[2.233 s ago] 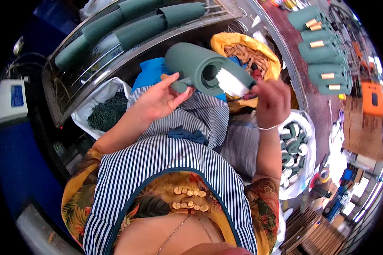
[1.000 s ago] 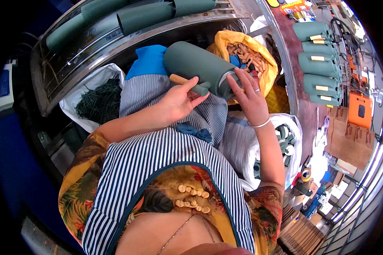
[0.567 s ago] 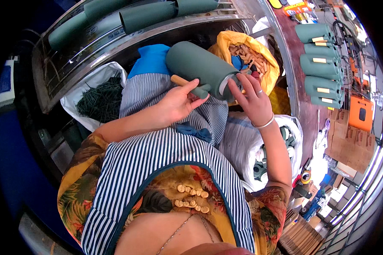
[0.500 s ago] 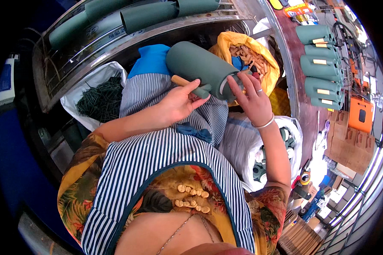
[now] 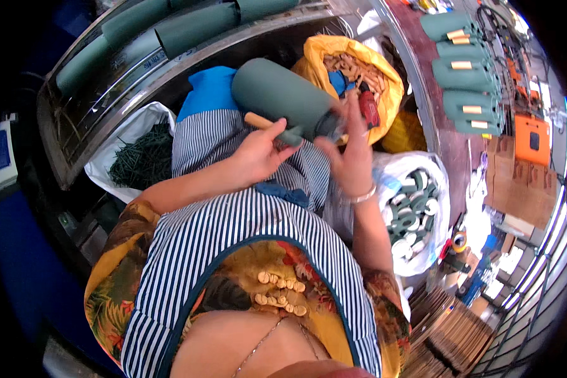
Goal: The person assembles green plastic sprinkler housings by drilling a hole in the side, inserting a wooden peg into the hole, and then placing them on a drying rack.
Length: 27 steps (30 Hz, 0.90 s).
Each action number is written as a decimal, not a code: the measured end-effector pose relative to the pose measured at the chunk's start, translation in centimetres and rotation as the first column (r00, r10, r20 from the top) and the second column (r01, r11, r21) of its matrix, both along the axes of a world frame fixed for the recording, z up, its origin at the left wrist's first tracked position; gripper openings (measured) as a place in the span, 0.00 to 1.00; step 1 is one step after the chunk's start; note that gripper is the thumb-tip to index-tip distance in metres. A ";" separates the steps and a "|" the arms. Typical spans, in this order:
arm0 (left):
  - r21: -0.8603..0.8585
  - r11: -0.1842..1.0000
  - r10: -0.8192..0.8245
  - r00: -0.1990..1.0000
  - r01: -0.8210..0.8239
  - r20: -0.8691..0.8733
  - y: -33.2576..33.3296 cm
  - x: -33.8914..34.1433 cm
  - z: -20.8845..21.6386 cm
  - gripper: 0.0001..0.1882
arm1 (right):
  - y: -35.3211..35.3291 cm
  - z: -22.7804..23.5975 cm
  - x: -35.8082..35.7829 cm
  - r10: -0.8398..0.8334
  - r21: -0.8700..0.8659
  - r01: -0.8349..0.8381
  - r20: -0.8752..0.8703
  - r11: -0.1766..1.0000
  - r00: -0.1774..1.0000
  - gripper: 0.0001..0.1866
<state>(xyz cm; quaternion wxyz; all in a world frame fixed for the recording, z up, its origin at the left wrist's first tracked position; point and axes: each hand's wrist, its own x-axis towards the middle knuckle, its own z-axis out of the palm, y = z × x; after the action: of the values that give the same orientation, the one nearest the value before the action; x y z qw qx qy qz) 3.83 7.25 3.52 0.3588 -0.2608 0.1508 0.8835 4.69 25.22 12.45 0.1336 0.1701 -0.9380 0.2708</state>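
Observation:
A dark green cylinder [image 5: 277, 94] lies tilted across my lap, its near end pointing to the lower right. Along its side runs a handle with a tan wooden grip [image 5: 256, 120] and a green end. My left hand [image 5: 264, 151] is closed round this handle, thumb on top. Beside the cylinder's near end is my right hand [image 5: 351, 160], smeared by motion, with its fingers stretched out and apart and nothing seen in it. Blur hides the detail of that dark end, and whether the fingertips touch it I cannot tell.
A yellow sack [image 5: 394, 94] of tan wooden pieces holds a red-handled tool [image 5: 370, 110]. White bags hold dark green strips [image 5: 142, 151] and green-and-white curved pieces [image 5: 412, 211]. Green cylinders line a metal-edged trough [image 5: 195, 28]; others with handles [image 5: 463, 72] stand on the right-hand bench.
My right hand has come off the cylinder's near end, where its fingers lay on a pale ring, and has straightened. The left hand keeps its hold. The whole view has shifted slightly.

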 end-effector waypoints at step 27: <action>-0.534 0.325 -0.902 -0.087 -0.781 -0.422 -3.8 -7.2 6.2 0.17 | 13.4 5.5 45.5 -0.788 0.827 0.453 0.019 -0.333 -0.615 0.28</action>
<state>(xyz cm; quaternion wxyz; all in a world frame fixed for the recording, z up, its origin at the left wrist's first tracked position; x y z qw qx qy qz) -3.32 3.43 9.70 -0.0572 0.3608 0.8463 0.3876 50.20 38.61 17.93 -0.1649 -0.7648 -0.6124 -0.1129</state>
